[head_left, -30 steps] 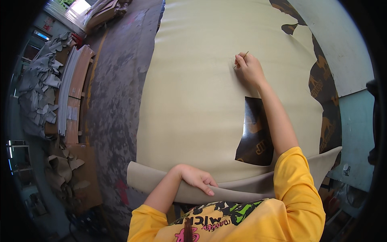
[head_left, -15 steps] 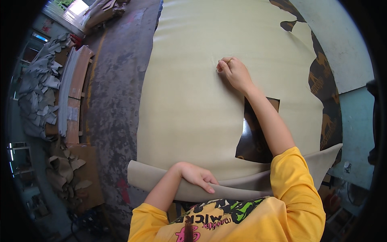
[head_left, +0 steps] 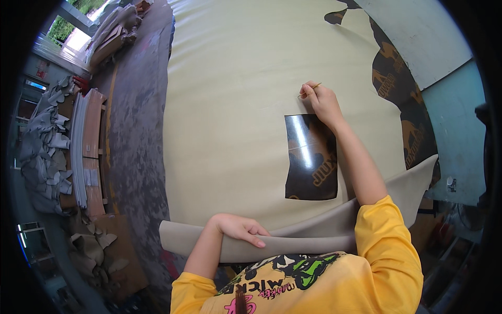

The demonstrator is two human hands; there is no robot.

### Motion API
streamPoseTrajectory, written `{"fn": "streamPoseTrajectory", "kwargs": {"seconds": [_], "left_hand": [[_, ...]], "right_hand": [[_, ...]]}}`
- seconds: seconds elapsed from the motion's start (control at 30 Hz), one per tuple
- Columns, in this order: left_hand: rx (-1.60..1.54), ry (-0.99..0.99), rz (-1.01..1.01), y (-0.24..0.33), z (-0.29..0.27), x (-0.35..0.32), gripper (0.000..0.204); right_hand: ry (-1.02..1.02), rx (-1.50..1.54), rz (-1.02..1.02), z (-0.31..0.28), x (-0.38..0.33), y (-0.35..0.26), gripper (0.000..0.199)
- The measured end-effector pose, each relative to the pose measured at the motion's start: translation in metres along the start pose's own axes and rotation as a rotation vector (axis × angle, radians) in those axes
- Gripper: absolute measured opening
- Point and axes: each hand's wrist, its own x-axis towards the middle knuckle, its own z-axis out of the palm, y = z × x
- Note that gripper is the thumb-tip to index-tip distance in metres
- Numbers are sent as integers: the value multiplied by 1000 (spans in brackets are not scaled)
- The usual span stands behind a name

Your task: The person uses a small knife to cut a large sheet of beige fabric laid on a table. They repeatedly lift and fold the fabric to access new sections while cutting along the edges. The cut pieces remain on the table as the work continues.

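A large pale cream leather hide (head_left: 225, 136) with a wavy right edge covers the table in front of me. Its near edge is turned up into a grey roll (head_left: 308, 243) against my body. My left hand (head_left: 241, 228) grips this roll, thumb outside and fingers tucked into the fold. Farther out, my right hand (head_left: 321, 102) pinches a thin yellowish pen-like stick (head_left: 316, 85) just above the hide's surface; whether its tip touches cannot be made out. Right below that hand, a four-sided cutout (head_left: 311, 157) in the hide shows a glossy dark printed surface.
Dark printed table surface (head_left: 413, 131) shows past the hide's right edge, beside a white panel (head_left: 413, 42). Grey floor (head_left: 136, 136) runs along the left. Beyond it stand long stacked boards (head_left: 89, 152) and a heap of grey scraps (head_left: 47, 141).
My view has shifted. Across the hide, my right hand has moved right and closer to the cutout, uncovering more of it. My left hand keeps its hold on the roll.
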Motion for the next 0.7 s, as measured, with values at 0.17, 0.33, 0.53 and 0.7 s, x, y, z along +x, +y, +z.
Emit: {"fn": "streamPoseTrajectory", "kwargs": {"seconds": [0.17, 0.33, 0.53, 0.7], "left_hand": [[31, 8, 10, 1, 1, -1, 48], [3, 46, -72, 2, -1, -2, 49], [12, 61, -122, 6, 1, -2, 48], [-5, 81, -168, 9, 3, -1, 47]], "right_hand": [[476, 777, 173, -73, 3, 45, 29], [781, 739, 233, -153, -28, 101, 25], [753, 673, 275, -184, -66, 126, 17], [375, 921, 297, -153, -62, 110, 17]]}}
